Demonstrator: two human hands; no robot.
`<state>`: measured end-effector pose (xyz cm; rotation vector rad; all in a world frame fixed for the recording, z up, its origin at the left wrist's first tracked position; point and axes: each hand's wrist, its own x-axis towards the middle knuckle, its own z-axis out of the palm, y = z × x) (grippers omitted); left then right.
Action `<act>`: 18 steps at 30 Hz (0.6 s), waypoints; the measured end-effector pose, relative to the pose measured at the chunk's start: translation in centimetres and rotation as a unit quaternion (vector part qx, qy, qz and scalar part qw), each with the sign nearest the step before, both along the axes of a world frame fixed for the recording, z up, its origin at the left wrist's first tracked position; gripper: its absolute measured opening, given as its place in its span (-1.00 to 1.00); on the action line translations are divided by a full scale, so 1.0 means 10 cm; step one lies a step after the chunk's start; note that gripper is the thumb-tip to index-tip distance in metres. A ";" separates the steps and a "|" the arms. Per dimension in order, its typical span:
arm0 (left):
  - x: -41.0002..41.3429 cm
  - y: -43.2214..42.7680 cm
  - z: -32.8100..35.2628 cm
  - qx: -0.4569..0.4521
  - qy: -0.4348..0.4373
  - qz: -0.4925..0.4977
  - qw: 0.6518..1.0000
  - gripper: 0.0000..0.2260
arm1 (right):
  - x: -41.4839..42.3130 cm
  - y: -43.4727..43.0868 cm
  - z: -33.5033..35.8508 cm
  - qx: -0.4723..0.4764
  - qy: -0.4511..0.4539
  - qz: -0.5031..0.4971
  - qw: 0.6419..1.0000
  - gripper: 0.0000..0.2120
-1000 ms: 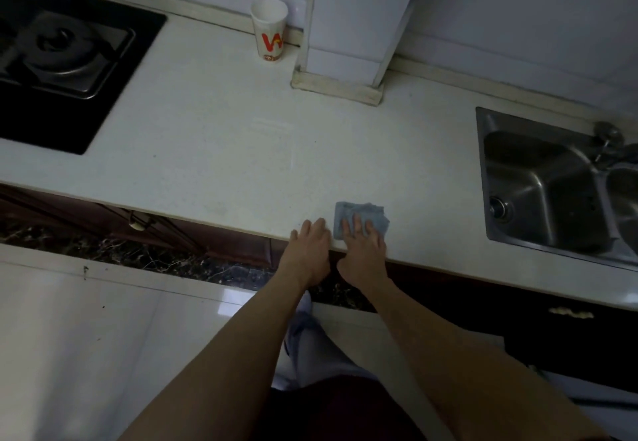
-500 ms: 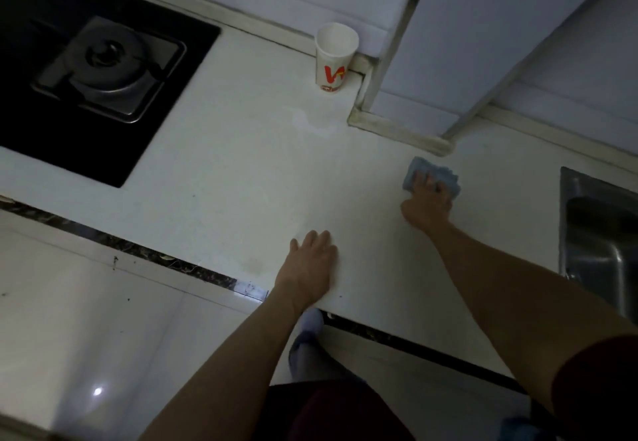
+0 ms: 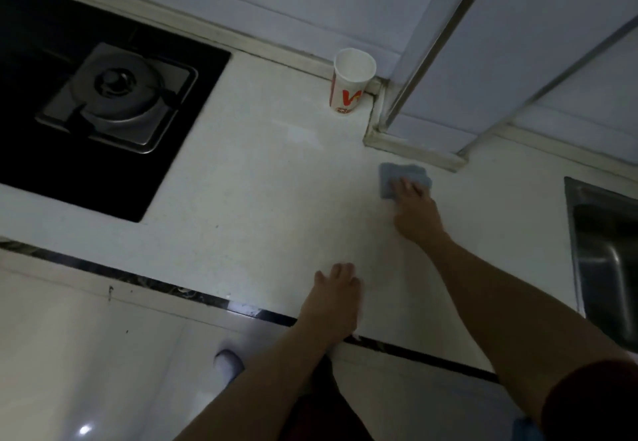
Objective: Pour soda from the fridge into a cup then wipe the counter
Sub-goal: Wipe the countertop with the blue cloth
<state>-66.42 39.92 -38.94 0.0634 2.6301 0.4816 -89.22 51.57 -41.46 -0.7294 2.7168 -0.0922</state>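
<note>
The wiping step is in hand. The right hand [image 3: 416, 209] lies with its fingers spread flat on a folded blue cloth [image 3: 392, 175], pressing it to the counter [image 3: 241, 206] rather than clutching it. The cloth sits at the far side, just near of the foot of the wall column [image 3: 414, 145]. The left hand [image 3: 333, 299] rests palm down and relaxed at the near edge, holding nothing, and reads as a brace.

The paper cup [image 3: 350, 81] stands upright in the far corner, left of the column (whether it holds soda cannot be seen from here).

To do this well, I would press evenly through the whole palm and sweep in overlapping strokes. A faint paler patch [image 3: 298, 131] between cloth and cup may be a wet spot worth covering. Slow down near the cup, since a light paper cup would tip easily.
</note>
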 end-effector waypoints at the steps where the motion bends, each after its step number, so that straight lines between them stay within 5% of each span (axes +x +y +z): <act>1: 0.08 -0.01 0.01 -0.001 -0.001 -0.009 1.000 -0.56 | 0.07 0.20 -0.01 0.012 0.017 -0.060 0.998 -0.35; 4: 0.32 -0.06 -0.01 -0.016 -0.003 -0.029 0.999 -0.58 | 0.43 0.32 -0.06 0.054 0.029 -0.210 0.976 -0.35; 6: 0.46 -0.11 -0.05 -0.026 -0.004 -0.041 0.999 -0.57 | 0.68 -0.02 -0.10 0.025 0.034 -0.223 0.974 -0.41; 9: 0.64 -0.24 -0.11 -0.040 0.003 -0.064 0.997 -0.57 | 1.18 -0.59 -0.23 -0.081 0.036 -0.067 0.994 -0.39; 12: 0.72 -0.36 -0.10 -0.044 0.005 -0.097 0.994 -0.52 | 1.52 -0.66 -0.17 -0.080 0.025 0.056 0.995 -0.34; 18: 0.76 -0.49 -0.04 -0.027 0.019 -0.138 0.990 -0.49 | 1.78 0.51 -0.22 0.019 0.069 -0.161 0.984 -0.39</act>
